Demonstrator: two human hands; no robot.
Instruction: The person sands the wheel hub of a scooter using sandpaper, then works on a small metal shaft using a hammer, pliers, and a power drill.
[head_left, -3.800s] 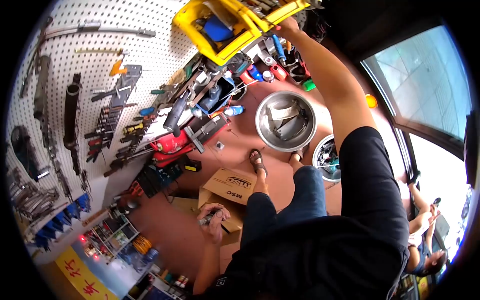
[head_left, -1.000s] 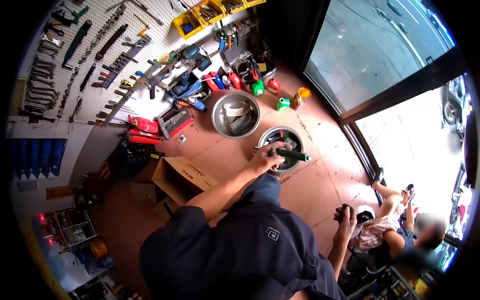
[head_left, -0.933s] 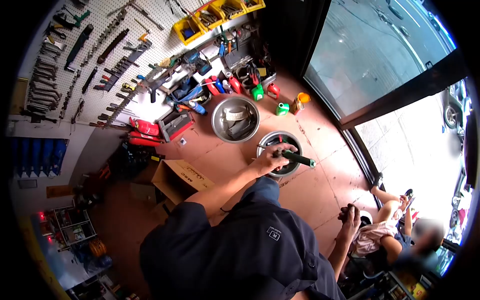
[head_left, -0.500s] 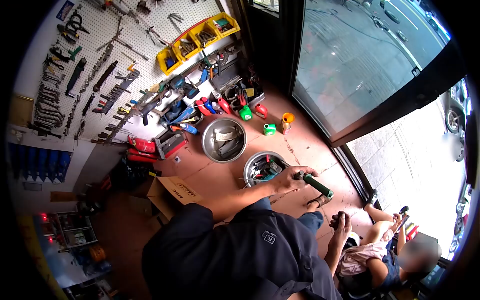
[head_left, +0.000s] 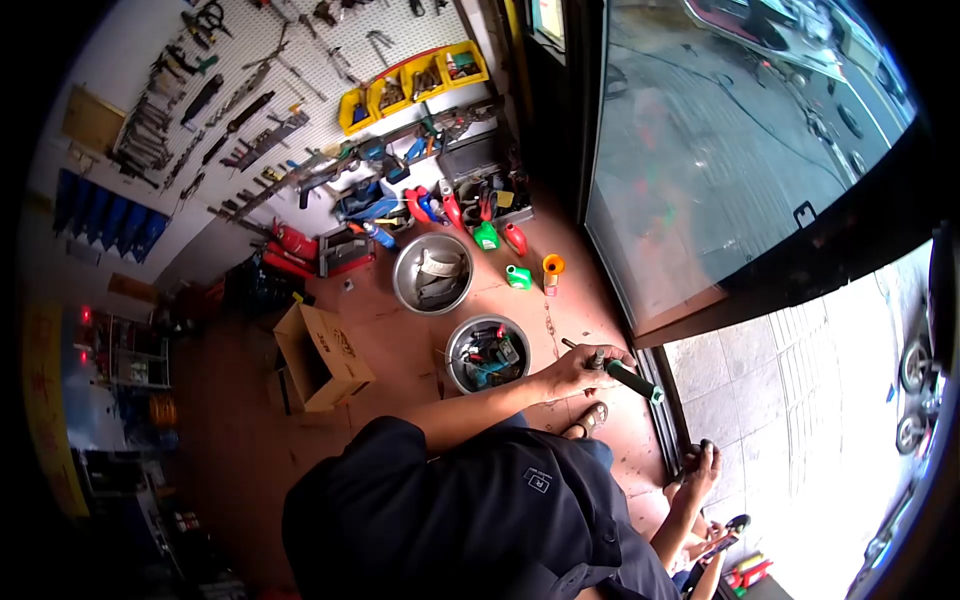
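The left hand point(head_left: 590, 373) is closed around a green-handled tool point(head_left: 632, 380), its dark cylinder slanting down to the right. The right hand point(head_left: 702, 470) is curled (I cannot tell whether it holds anything). A second ago the tool appeared over the metal bowl point(head_left: 452, 352); now it is beyond it, towards the door track point(head_left: 668, 420).

A: Upper left?
B: White perforated pegboard wall point(head_left: 420, 32).
A: Underfoot?
B: Reddish-brown tiled floor point(head_left: 400, 360), dark-seamed.
A: Upper right, lighting?
B: Large dark-framed glass pane point(head_left: 700, 200). Bright daylight on pale grey paving point(head_left: 750, 390) outside; room's left side dim.
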